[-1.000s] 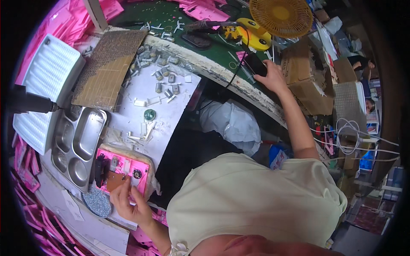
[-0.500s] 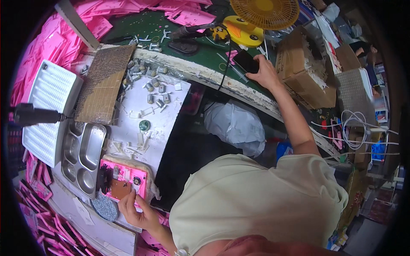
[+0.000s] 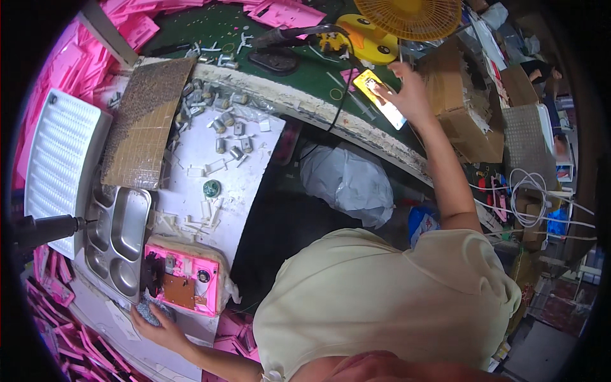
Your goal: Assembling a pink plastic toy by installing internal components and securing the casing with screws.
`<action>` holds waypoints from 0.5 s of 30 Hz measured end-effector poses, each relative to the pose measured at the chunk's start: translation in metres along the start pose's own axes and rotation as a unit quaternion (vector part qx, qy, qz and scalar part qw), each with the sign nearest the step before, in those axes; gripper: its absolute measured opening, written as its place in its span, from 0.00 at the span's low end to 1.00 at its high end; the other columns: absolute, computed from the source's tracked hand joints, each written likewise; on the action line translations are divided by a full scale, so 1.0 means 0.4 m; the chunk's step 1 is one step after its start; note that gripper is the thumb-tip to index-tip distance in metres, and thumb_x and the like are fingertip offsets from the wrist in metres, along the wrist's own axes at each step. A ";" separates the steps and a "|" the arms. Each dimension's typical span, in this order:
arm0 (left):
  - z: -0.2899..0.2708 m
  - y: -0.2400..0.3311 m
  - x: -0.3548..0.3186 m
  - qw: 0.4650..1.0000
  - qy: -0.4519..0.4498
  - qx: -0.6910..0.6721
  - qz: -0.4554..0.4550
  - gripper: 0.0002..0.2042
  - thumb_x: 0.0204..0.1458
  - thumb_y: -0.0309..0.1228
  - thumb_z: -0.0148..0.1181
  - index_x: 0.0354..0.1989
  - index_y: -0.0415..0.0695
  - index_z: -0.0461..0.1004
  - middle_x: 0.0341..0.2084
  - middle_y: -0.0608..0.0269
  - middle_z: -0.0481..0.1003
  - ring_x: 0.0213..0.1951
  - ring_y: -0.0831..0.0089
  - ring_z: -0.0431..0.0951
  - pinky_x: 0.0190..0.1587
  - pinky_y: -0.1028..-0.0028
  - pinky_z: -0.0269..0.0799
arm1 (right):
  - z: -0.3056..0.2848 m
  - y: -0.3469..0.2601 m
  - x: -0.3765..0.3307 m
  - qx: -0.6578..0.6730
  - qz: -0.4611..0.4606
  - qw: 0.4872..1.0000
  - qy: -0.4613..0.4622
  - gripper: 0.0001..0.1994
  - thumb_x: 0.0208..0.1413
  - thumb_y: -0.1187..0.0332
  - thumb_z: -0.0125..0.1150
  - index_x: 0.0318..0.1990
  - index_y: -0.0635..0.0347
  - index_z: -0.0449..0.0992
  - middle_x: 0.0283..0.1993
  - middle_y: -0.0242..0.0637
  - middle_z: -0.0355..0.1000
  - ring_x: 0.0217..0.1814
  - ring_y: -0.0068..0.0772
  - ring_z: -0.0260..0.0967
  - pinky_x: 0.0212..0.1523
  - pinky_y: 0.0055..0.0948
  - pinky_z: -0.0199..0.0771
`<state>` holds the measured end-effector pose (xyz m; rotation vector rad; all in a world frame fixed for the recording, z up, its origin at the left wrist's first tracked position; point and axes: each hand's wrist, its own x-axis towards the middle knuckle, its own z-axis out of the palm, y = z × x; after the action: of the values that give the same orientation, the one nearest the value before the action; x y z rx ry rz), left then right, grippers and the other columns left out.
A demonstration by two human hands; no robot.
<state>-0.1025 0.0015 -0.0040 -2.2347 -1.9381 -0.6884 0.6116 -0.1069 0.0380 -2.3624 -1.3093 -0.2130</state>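
Note:
My left hand (image 3: 158, 328) reaches over a round patch of small grey, glittery pieces (image 3: 150, 309), its fingers apart at the near side. What its fingertips touch is too small to tell. Just right of it lies an open pink plastic case (image 3: 213, 294) with a brown circuit board (image 3: 179, 291), a small motor, a round black part and dark wires inside. On the green bench, my right hand (image 3: 412, 95) hovers at a phone (image 3: 396, 117) with a lit, colourful screen. One finger lies over the screen, another is raised; the hand does not grip the phone.
A steel compartment tray (image 3: 132, 223), a cardboard sheet (image 3: 143, 127) and a white ribbed tray (image 3: 63, 165) stand left. Several small motors (image 3: 237, 153) and white plastic parts are scattered on the white board. An electric screwdriver (image 3: 48, 232) juts in. A cardboard box (image 3: 464, 121) is right.
The phone's dark screen has lit up, and my right hand has shifted from its edge to over the screen. My left hand has moved left from the pink case to the grey pieces.

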 end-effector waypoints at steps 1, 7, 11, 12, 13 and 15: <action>0.013 -0.009 -0.011 0.999 -0.027 -0.019 0.002 0.22 0.67 0.35 0.56 0.63 0.34 0.70 0.60 0.41 0.71 0.63 0.47 0.69 0.66 0.56 0.62 | -0.018 -0.026 0.019 0.022 -0.020 0.998 0.058 0.27 0.50 0.60 0.76 0.54 0.60 0.73 0.52 0.48 0.78 0.53 0.47 0.76 0.56 0.39 0.74; 0.011 0.020 -0.105 0.996 -0.015 -0.063 -0.062 0.15 0.63 0.32 0.61 0.54 0.36 0.79 0.52 0.43 0.78 0.55 0.47 0.76 0.60 0.57 0.70 | -0.015 -0.483 0.021 0.568 -0.205 0.796 0.050 0.07 0.68 0.77 0.54 0.50 0.67 0.74 0.41 0.35 0.77 0.39 0.24 0.73 0.46 0.24 0.73; 0.018 0.104 -0.048 0.989 0.016 -0.097 -0.107 0.09 0.56 0.28 0.65 0.44 0.39 0.82 0.36 0.53 0.81 0.40 0.56 0.80 0.48 0.61 0.71 | 0.154 -0.726 -0.081 0.515 -0.284 0.782 -0.209 0.06 0.60 0.81 0.60 0.44 0.68 0.79 0.34 0.38 0.76 0.35 0.28 0.72 0.37 0.29 0.71; 0.014 0.104 -0.046 0.990 0.015 -0.088 -0.107 0.08 0.56 0.27 0.66 0.42 0.41 0.82 0.34 0.55 0.81 0.39 0.57 0.80 0.46 0.62 0.70 | 0.192 -0.803 -0.102 0.498 -0.354 0.761 -0.218 0.08 0.53 0.83 0.63 0.40 0.67 0.81 0.32 0.40 0.76 0.33 0.33 0.72 0.36 0.32 0.71; 0.003 0.109 -0.048 0.990 0.013 -0.089 -0.107 0.06 0.55 0.27 0.67 0.39 0.42 0.82 0.32 0.57 0.80 0.37 0.59 0.79 0.45 0.62 0.69 | 0.214 -0.875 -0.122 0.476 -0.423 0.735 -0.234 0.10 0.49 0.83 0.66 0.40 0.66 0.81 0.31 0.40 0.77 0.32 0.38 0.72 0.37 0.33 0.71; -0.007 0.111 -0.069 0.987 0.042 -0.099 -0.117 0.05 0.53 0.27 0.68 0.37 0.43 0.82 0.30 0.59 0.80 0.36 0.60 0.79 0.44 0.63 0.67 | 0.245 -1.005 -0.164 0.467 -0.521 0.664 -0.261 0.10 0.47 0.80 0.68 0.39 0.62 0.81 0.32 0.38 0.76 0.34 0.42 0.72 0.38 0.35 0.73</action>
<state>-0.0628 -0.0328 -0.0032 -2.0588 -2.1990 -1.0291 0.2325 0.0712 0.0461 -0.6130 -2.1720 0.7173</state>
